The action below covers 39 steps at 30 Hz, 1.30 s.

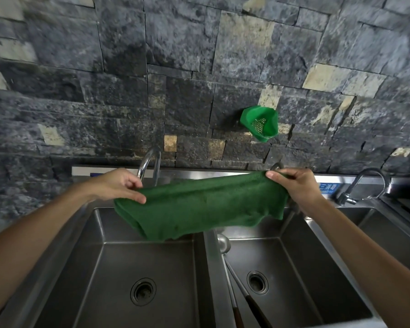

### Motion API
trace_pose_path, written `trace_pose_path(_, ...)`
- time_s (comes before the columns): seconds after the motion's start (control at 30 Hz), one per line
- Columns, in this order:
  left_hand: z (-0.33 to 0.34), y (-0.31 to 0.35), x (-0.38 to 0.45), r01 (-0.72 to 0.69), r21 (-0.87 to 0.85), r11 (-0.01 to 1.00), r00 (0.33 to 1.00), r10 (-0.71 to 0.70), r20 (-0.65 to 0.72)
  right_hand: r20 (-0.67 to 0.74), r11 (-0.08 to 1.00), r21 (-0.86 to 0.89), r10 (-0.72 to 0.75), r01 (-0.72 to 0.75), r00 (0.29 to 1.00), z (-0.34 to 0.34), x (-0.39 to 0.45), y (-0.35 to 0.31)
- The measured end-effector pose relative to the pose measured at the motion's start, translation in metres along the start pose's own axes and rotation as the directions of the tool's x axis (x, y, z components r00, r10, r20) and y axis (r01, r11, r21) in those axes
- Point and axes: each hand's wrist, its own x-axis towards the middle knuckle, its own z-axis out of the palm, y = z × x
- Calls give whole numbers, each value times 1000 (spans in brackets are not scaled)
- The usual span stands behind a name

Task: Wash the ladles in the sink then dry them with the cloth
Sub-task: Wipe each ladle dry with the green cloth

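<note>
1. The cloth should handle as soft, light and limp; it sags in the middle and needs a hold at two edges to stay spread, which is how it is held now
2. The left hand pinches the cloth's left edge at centre-left of the frame, and the right hand grips its upper right corner at centre-right
3. The ladles look stiff, smooth and likely slippery if wet; the dark handles near the bottom edge seem the surest place to take hold
4. The cloth is dark green and towel-like, stretched above the sink in mid-frame
5. The ladles are metal, a rounded bowl leaning on the divider, lying in the right basin, lower centre-right
</note>
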Motion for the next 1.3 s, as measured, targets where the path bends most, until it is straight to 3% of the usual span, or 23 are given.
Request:
trace_pose_path(0.1,4,-8,2,76,-120,990,995,-68,74,-124,983,14,182,-182,975,2,8,6)
trace_pose_path(0.13,9,-10,3,108,-185,977,991,-92,92,-106,952,75,305,-298,946,3,11,9)
trace_pose_path(0.2,25,-6,10,160,-312,936,985,-132,108,22,786,273,571,-554,821,13,14,9)
trace_pose_path(0.27,51,5,22,169,-444,880,986,-153,73,95,659,389,666,-644,740,35,13,6)
trace_pose_path(0.33,81,20,35,151,-546,824,985,-170,16,55,677,410,651,-612,757,67,5,1)
trace_pose_path(0.5,130,45,51,118,-721,683,985,-170,1,52,852,207,482,-481,875,136,-36,-1)
trace_pose_path(0.63,142,49,48,125,-821,557,991,-116,72,41,971,-172,173,-163,984,165,-65,5)
trace_pose_path(0.7,146,51,46,147,-809,569,989,-92,115,56,965,-259,52,-36,997,170,-74,8)
trace_pose_path(0.77,150,49,42,121,-758,641,992,-62,105,156,987,-149,76,-53,985,170,-76,9)
trace_pose_path(0.83,154,44,38,86,-682,726,995,-32,92,328,952,144,213,-271,920,163,-74,12)
trace_pose_path(0.9,155,37,37,99,-643,759,993,-33,114,495,842,289,276,-456,824,150,-70,18)
trace_pose_path(0.93,154,35,37,118,-629,768,990,-44,132,509,869,259,248,-422,824,143,-67,23)
trace_pose_path(1.0,149,37,38,124,-519,846,990,-66,129,420,997,-51,73,-57,905,126,-55,37)
trace_pose_path(1.03,146,41,40,121,-434,893,989,-72,128,429,966,-224,-23,131,903,119,-49,45)
trace_pose_path(1.07,144,44,42,121,-357,926,988,-76,137,502,915,-332,-34,229,864,114,-41,53)
trace_pose_path(1.13,142,49,48,117,-239,964,984,-80,161,681,853,-445,124,274,722,110,-31,77)
trace_pose_path(1.2,142,50,55,93,-150,984,982,-66,179,780,854,-447,226,266,584,114,-31,107)
trace_pose_path(1.23,143,49,59,83,-112,990,980,-61,187,789,887,-419,250,193,562,117,-33,121)
trace_pose_path(1.3,143,40,67,83,-60,995,980,-70,186,755,936,-352,268,25,599,121,-36,144)
